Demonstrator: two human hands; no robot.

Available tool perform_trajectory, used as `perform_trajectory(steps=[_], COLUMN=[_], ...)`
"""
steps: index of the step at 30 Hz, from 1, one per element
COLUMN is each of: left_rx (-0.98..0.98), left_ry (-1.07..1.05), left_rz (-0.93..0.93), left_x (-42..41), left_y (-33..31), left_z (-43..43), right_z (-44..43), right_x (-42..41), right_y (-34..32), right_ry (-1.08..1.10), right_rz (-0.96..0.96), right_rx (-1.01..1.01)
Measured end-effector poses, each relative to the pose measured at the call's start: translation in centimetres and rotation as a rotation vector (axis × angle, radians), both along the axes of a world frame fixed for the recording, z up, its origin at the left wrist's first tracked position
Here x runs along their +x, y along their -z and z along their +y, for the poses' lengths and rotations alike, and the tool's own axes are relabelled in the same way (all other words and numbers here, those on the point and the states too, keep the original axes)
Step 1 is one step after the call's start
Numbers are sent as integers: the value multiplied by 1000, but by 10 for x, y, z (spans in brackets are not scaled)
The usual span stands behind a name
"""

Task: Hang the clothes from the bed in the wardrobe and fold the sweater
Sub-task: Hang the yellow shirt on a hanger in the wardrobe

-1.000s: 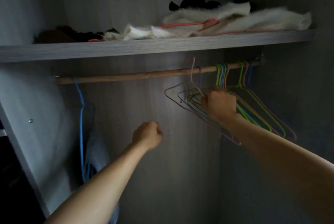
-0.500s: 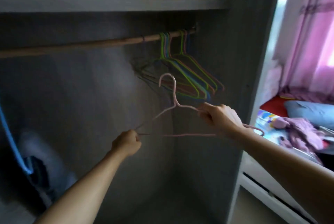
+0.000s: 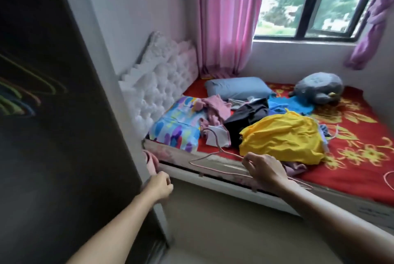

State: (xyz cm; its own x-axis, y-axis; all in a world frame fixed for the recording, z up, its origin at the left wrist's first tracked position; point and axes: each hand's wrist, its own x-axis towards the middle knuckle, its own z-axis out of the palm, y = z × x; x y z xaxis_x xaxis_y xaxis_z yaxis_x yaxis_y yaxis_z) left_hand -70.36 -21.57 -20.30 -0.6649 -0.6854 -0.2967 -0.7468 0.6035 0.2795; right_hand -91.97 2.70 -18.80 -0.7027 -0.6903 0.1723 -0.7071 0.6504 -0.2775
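Note:
My right hand (image 3: 265,171) grips a pink wire hanger (image 3: 215,152) over the bed's near edge. My left hand (image 3: 160,184) is closed in a fist by the wardrobe's side panel (image 3: 102,114), and nothing shows in it. On the red flowered bed (image 3: 351,157) lies a pile of clothes: a yellow garment (image 3: 283,138) in front, a black one (image 3: 245,116) behind it, a pink knitted piece (image 3: 215,108) to the left, a blue one (image 3: 285,104) at the back. The dark wardrobe interior with blurred coloured hangers (image 3: 23,97) fills the left.
A blue pillow (image 3: 236,87), a colourful pillow (image 3: 177,125) and a grey plush toy (image 3: 319,87) lie on the bed. A white tufted headboard (image 3: 162,86) stands by the wall. Pink curtains (image 3: 226,20) flank the window. Bare floor (image 3: 223,231) lies between me and the bed.
The view swung from the wardrobe rail to the bed. My right hand took a pink hanger off the rail and carried it toward the bed. My left hand let go of the hanger's end.

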Motion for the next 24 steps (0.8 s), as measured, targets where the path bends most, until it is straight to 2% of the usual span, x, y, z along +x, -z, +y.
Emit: perform_trajectory(steps=[9,24], left_rx=[72,109], left_ry=[338,710], left_rz=[-22,-57], left_x=[-215,-595], left_y=[17,56], left_z=[114,145], right_z=[152,237], right_x=[-149,-423], right_y=[30,94], right_ry=[404,998], right_rz=[-233,-369], right_rx=[-113,-361])
